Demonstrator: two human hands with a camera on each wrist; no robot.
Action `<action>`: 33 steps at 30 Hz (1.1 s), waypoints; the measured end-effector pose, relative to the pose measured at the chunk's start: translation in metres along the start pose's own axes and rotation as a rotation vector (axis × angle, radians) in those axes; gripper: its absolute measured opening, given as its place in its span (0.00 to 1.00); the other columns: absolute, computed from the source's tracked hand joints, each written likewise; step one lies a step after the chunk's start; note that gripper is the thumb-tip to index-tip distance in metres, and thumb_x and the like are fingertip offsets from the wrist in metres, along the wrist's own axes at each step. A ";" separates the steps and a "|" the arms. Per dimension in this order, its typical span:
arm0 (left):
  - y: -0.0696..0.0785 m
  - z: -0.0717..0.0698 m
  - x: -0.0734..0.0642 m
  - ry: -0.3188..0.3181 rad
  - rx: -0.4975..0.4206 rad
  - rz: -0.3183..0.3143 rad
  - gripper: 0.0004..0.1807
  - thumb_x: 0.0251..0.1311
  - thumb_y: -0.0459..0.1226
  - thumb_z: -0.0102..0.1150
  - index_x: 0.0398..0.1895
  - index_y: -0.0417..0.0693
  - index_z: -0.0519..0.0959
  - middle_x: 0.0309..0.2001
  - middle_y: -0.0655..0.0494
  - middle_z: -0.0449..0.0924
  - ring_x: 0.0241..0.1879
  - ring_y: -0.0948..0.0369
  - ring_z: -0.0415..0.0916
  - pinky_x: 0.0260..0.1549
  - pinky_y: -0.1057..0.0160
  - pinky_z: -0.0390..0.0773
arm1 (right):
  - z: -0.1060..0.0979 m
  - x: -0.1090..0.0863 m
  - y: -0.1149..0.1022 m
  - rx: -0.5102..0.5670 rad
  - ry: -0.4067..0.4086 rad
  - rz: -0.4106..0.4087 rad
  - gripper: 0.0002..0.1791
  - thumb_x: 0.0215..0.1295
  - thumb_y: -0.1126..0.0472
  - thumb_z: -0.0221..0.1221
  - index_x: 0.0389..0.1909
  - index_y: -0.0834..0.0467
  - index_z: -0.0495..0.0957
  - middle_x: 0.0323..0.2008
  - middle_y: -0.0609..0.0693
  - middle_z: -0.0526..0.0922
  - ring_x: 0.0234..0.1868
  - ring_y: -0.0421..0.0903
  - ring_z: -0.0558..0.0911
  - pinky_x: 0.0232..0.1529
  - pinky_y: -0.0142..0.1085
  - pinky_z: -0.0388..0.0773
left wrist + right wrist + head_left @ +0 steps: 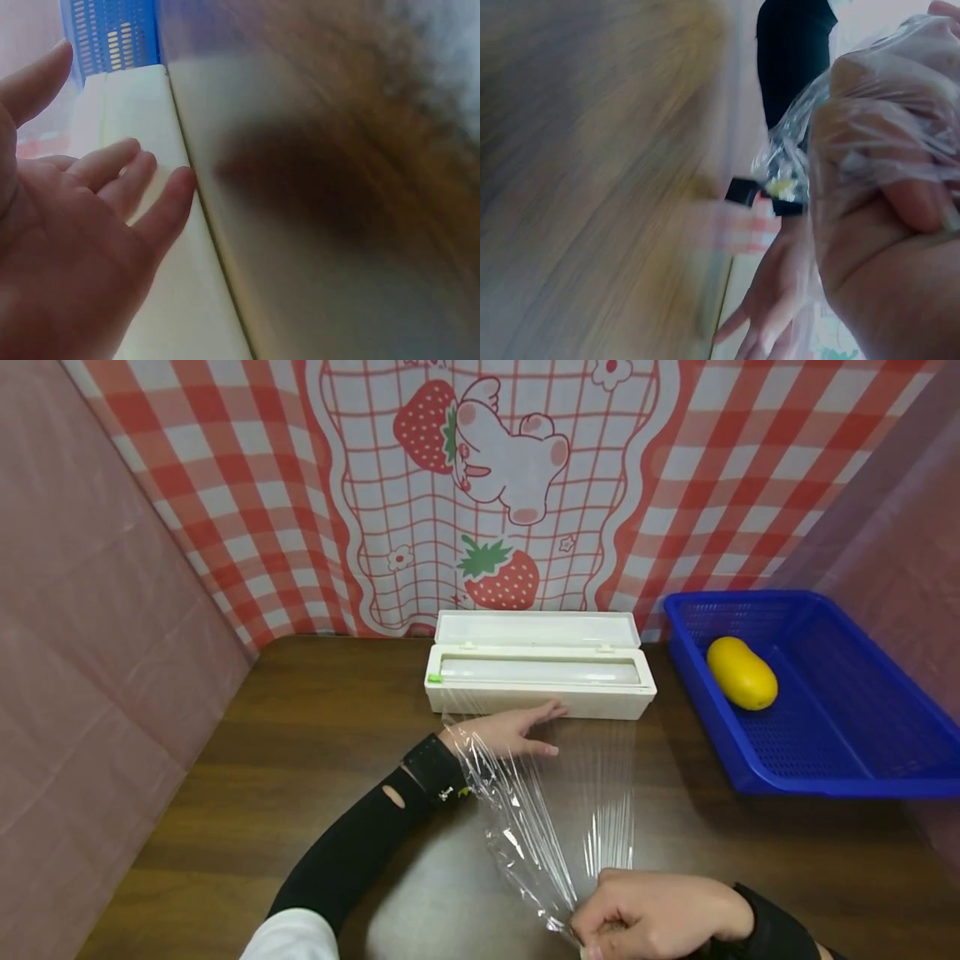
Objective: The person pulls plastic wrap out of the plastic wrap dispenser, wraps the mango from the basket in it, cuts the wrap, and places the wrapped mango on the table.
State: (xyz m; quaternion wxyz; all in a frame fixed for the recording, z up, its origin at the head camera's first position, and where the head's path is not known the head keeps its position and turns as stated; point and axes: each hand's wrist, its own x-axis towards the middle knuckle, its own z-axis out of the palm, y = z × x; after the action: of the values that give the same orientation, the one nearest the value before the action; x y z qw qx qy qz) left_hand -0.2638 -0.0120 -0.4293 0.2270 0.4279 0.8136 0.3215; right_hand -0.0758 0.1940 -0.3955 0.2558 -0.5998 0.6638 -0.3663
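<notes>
A white cling film dispenser box (607, 704) stands at the back of the table, its lid (536, 628) raised and a film roll (540, 672) visible inside. Clear cling film (517, 818) stretches from the box toward the front of the table, bunched into folds at its near end. My right hand (660, 910) grips that end with curled fingers; the right wrist view shows film (885, 127) wrapped over them. My left hand (498, 732) is at the box's front with fingers extended, partly behind the film. Whether its fingertips touch the box, I cannot tell.
To the right sits a blue plastic basket (840, 785) with a yellow, mango-like fruit (742, 674) in it. A red-and-white checked cloth (255, 468) hangs behind the brown wooden table (247, 760). Pink cloth (97, 635) lines the sides.
</notes>
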 end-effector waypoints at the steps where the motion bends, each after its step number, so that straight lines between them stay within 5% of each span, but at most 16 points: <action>1: 0.000 0.000 -0.003 0.000 -0.028 -0.001 0.47 0.60 0.53 0.52 0.73 0.50 0.37 0.72 0.62 0.41 0.68 0.68 0.41 0.60 0.69 0.49 | 0.001 -0.001 0.000 0.001 0.009 0.023 0.15 0.69 0.59 0.48 0.20 0.48 0.62 0.14 0.35 0.57 0.17 0.22 0.53 0.14 0.21 0.52; 5: -0.002 0.002 -0.023 -0.014 -0.117 0.016 0.47 0.60 0.52 0.53 0.73 0.47 0.40 0.71 0.56 0.50 0.67 0.66 0.47 0.60 0.68 0.50 | 0.003 -0.006 0.002 0.023 0.035 0.097 0.15 0.67 0.57 0.51 0.20 0.45 0.62 0.14 0.33 0.56 0.17 0.22 0.54 0.14 0.21 0.51; 11: -0.005 0.012 -0.062 -0.159 -0.154 0.164 0.34 0.65 0.44 0.49 0.70 0.41 0.53 0.59 0.54 0.71 0.56 0.67 0.67 0.54 0.67 0.63 | 0.004 -0.008 0.007 0.016 0.042 0.126 0.16 0.66 0.56 0.53 0.20 0.44 0.60 0.15 0.33 0.55 0.18 0.23 0.55 0.17 0.22 0.52; 19: 0.008 0.018 -0.121 -0.410 -0.541 0.217 0.26 0.61 0.31 0.50 0.63 0.37 0.61 0.56 0.46 0.73 0.52 0.53 0.72 0.50 0.56 0.70 | 0.006 -0.008 0.009 0.010 0.044 0.166 0.17 0.66 0.55 0.53 0.19 0.45 0.59 0.15 0.33 0.54 0.17 0.25 0.54 0.17 0.22 0.52; 22: 0.011 0.017 -0.135 -0.472 -0.586 0.234 0.26 0.60 0.32 0.51 0.62 0.37 0.62 0.55 0.46 0.74 0.52 0.52 0.72 0.49 0.54 0.70 | 0.007 -0.008 0.010 0.024 0.048 0.173 0.17 0.66 0.55 0.53 0.19 0.45 0.59 0.15 0.34 0.53 0.17 0.25 0.54 0.17 0.22 0.52; 33: 0.007 0.020 -0.157 -0.426 -0.691 0.199 0.24 0.65 0.47 0.48 0.56 0.38 0.64 0.53 0.44 0.74 0.51 0.43 0.71 0.49 0.46 0.68 | 0.009 -0.006 0.014 0.035 0.045 0.159 0.17 0.65 0.56 0.53 0.19 0.44 0.59 0.15 0.34 0.54 0.17 0.26 0.54 0.18 0.22 0.52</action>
State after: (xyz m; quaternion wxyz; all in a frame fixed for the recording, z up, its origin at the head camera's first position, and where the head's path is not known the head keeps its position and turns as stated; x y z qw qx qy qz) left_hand -0.1635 -0.1348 -0.4228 0.4883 0.4602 0.5473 0.5003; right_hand -0.0765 0.1988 -0.4130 0.2795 -0.5321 0.7085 -0.3697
